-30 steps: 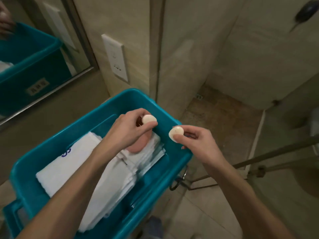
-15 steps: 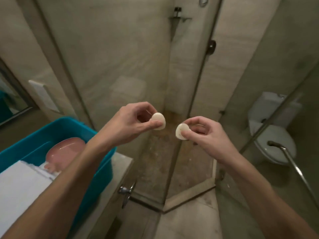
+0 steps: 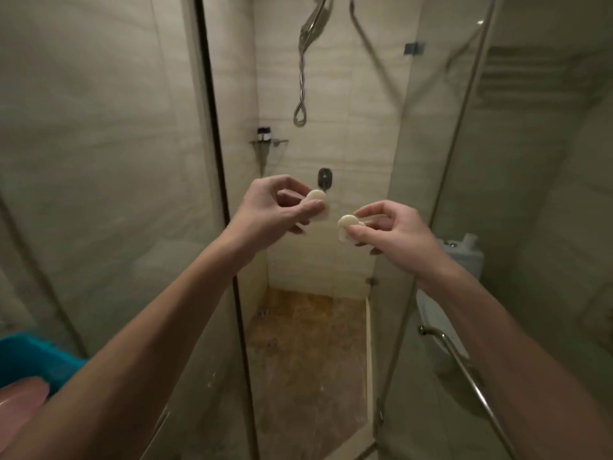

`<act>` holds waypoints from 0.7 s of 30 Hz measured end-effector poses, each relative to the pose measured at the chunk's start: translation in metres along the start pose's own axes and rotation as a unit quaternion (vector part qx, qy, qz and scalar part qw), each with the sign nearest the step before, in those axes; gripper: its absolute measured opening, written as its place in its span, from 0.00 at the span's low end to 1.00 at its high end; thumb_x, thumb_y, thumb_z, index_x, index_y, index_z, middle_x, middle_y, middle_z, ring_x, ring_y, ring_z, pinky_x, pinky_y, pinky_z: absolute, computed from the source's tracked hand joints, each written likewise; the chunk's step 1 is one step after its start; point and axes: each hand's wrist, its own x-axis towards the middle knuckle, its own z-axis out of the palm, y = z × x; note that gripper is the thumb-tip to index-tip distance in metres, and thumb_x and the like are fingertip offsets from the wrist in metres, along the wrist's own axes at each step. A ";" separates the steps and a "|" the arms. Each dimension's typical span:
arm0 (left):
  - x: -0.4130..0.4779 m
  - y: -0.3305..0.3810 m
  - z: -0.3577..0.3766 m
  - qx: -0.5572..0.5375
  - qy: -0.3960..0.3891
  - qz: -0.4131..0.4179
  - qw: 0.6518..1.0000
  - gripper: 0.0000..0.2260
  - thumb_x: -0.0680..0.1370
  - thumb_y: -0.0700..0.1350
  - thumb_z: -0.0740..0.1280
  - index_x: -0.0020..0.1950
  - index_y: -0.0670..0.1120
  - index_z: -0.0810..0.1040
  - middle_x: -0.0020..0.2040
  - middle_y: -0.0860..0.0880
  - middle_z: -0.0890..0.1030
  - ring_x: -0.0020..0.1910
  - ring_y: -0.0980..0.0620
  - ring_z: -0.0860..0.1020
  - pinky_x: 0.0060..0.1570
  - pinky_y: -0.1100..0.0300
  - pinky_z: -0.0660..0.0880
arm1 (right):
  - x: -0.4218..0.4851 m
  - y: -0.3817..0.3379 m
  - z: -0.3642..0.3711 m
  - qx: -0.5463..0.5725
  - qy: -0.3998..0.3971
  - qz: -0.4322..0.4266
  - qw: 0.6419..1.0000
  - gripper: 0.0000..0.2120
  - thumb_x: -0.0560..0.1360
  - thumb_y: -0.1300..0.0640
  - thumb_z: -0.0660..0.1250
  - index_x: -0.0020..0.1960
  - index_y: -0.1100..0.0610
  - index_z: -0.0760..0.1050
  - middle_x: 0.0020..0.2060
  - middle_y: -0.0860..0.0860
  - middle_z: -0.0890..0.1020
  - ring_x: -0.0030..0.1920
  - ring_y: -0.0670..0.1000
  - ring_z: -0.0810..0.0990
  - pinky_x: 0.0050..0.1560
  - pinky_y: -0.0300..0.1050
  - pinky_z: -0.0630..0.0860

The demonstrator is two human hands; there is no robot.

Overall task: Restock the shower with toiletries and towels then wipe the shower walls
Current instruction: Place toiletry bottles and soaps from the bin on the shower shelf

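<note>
In the head view, both bare arms reach forward toward an open glass shower stall, and each of the two hands is closed on a small round pale soap. The left hand [image 3: 275,207], just up and left of the picture's middle, pinches the left soap [image 3: 320,199] between thumb and forefinger, the disc sticking out at the hand's three o'clock. The right hand [image 3: 394,230] pinches the right soap [image 3: 345,224] the same way, with the disc at its nine o'clock. The two soaps are near one another but apart, the right one lying at about four o'clock of the left. Both are held in the air in front of the stall opening, well above the brown shower floor [image 3: 308,343] at six o'clock. Behind the left soap, at its twelve o'clock, a dark valve handle [image 3: 324,177] sits on the tiled back wall. Up at eleven o'clock from the hands, a corner shelf [image 3: 268,142] carries small dark-capped bottles [image 3: 264,133], and a metal shower hose [image 3: 302,78] hangs in a loop above it. A fixed glass panel [image 3: 116,194] fills the nine o'clock side. The glass door [image 3: 431,161] stands at three o'clock, with its metal bar handle [image 3: 464,370] at about five o'clock. A white toilet [image 3: 461,257] shows through the door. At eight o'clock, the corner of a teal bin [image 3: 30,356] shows, with a blurred pink object [image 3: 20,400] at its edge.
</note>
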 end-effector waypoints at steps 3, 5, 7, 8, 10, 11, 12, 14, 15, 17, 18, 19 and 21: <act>0.038 0.008 0.011 -0.012 0.013 0.002 1.000 0.13 0.75 0.43 0.76 0.55 0.38 0.81 0.48 0.39 0.86 0.43 0.48 0.83 0.38 0.58 0.83 | 0.026 0.004 -0.020 -0.016 0.033 0.002 0.999 0.11 0.74 0.55 0.76 0.53 0.57 0.79 0.44 0.52 0.87 0.39 0.46 0.84 0.32 0.33 0.76; 0.063 0.005 0.020 -0.020 0.023 0.003 1.000 0.11 0.76 0.43 0.75 0.55 0.40 0.81 0.49 0.37 0.85 0.42 0.51 0.82 0.37 0.61 0.81 | 0.045 0.013 -0.032 -0.013 0.064 0.003 0.998 0.10 0.73 0.55 0.77 0.51 0.57 0.80 0.44 0.53 0.87 0.39 0.47 0.84 0.32 0.37 0.76; 0.090 -0.003 0.031 -0.028 0.028 -0.001 0.999 0.11 0.76 0.43 0.75 0.56 0.41 0.82 0.51 0.37 0.84 0.41 0.53 0.81 0.36 0.63 0.80 | 0.068 0.025 -0.042 -0.004 0.095 0.008 0.995 0.09 0.72 0.55 0.77 0.49 0.55 0.80 0.44 0.53 0.87 0.41 0.49 0.84 0.36 0.41 0.76; 0.104 -0.008 0.037 -0.036 0.030 -0.006 0.999 0.11 0.76 0.43 0.75 0.56 0.41 0.83 0.51 0.36 0.84 0.42 0.53 0.80 0.36 0.63 0.80 | 0.080 0.032 -0.046 -0.001 0.107 0.010 0.994 0.08 0.72 0.55 0.77 0.48 0.54 0.81 0.44 0.53 0.87 0.42 0.50 0.85 0.38 0.43 0.76; 0.133 -0.020 0.049 -0.061 0.036 -0.018 0.997 0.11 0.76 0.43 0.74 0.56 0.40 0.83 0.52 0.35 0.84 0.42 0.51 0.80 0.37 0.63 0.80 | 0.107 0.043 -0.054 0.005 0.126 0.008 0.992 0.08 0.71 0.54 0.77 0.48 0.53 0.81 0.43 0.51 0.87 0.44 0.50 0.85 0.41 0.44 0.76; 0.148 -0.027 0.055 -0.074 0.036 -0.021 0.996 0.11 0.76 0.42 0.74 0.56 0.39 0.83 0.52 0.34 0.84 0.43 0.50 0.81 0.38 0.63 0.80 | 0.123 0.047 -0.057 0.009 0.134 0.003 0.991 0.08 0.71 0.54 0.77 0.48 0.53 0.82 0.43 0.51 0.87 0.44 0.50 0.85 0.41 0.44 0.76; 0.164 -0.035 0.060 -0.083 0.036 -0.022 0.996 0.11 0.76 0.42 0.74 0.56 0.38 0.83 0.52 0.33 0.84 0.43 0.49 0.81 0.38 0.63 0.80 | 0.139 0.050 -0.060 0.014 0.140 -0.004 0.990 0.07 0.71 0.54 0.77 0.47 0.53 0.82 0.43 0.50 0.87 0.44 0.49 0.85 0.41 0.43 0.75; 0.197 -0.052 0.068 -0.094 0.039 -0.021 0.995 0.11 0.76 0.41 0.75 0.55 0.37 0.83 0.51 0.32 0.84 0.43 0.48 0.81 0.38 0.63 0.80 | 0.174 0.054 -0.064 0.029 0.145 -0.021 0.989 0.07 0.72 0.54 0.77 0.48 0.53 0.82 0.43 0.50 0.87 0.44 0.47 0.84 0.41 0.41 0.76; 0.215 -0.061 0.071 -0.097 0.041 -0.020 0.994 0.11 0.76 0.41 0.75 0.55 0.37 0.83 0.51 0.33 0.84 0.43 0.48 0.81 0.38 0.63 0.80 | 0.193 0.055 -0.066 0.034 0.145 -0.028 0.988 0.06 0.72 0.55 0.76 0.48 0.54 0.82 0.43 0.51 0.87 0.43 0.46 0.84 0.41 0.40 0.76; 0.248 -0.078 0.072 -0.101 0.049 -0.025 0.993 0.12 0.75 0.42 0.76 0.55 0.38 0.83 0.49 0.35 0.85 0.41 0.50 0.83 0.38 0.62 0.81 | 0.231 0.057 -0.067 0.037 0.136 -0.035 0.989 0.06 0.73 0.54 0.76 0.48 0.54 0.82 0.43 0.51 0.87 0.42 0.45 0.83 0.40 0.39 0.77; 0.264 -0.086 0.071 -0.103 0.057 -0.029 0.993 0.12 0.75 0.42 0.76 0.56 0.39 0.82 0.48 0.36 0.85 0.40 0.51 0.83 0.38 0.62 0.81 | 0.250 0.059 -0.067 0.037 0.127 -0.038 0.990 0.06 0.73 0.54 0.75 0.48 0.54 0.82 0.43 0.51 0.87 0.41 0.45 0.83 0.40 0.39 0.77; 0.280 -0.093 0.070 -0.105 0.065 -0.032 0.992 0.13 0.75 0.43 0.76 0.56 0.40 0.82 0.47 0.38 0.86 0.39 0.52 0.84 0.38 0.62 0.81 | 0.269 0.061 -0.066 0.036 0.119 -0.042 0.991 0.05 0.74 0.55 0.75 0.48 0.54 0.82 0.43 0.52 0.87 0.41 0.46 0.83 0.39 0.39 0.77; 0.310 -0.109 0.068 -0.108 0.082 -0.034 0.990 0.14 0.74 0.45 0.77 0.56 0.41 0.80 0.46 0.41 0.87 0.38 0.53 0.85 0.38 0.60 0.81 | 0.305 0.066 -0.064 0.039 0.103 -0.047 0.993 0.05 0.73 0.55 0.75 0.47 0.54 0.82 0.42 0.52 0.87 0.41 0.46 0.83 0.38 0.39 0.77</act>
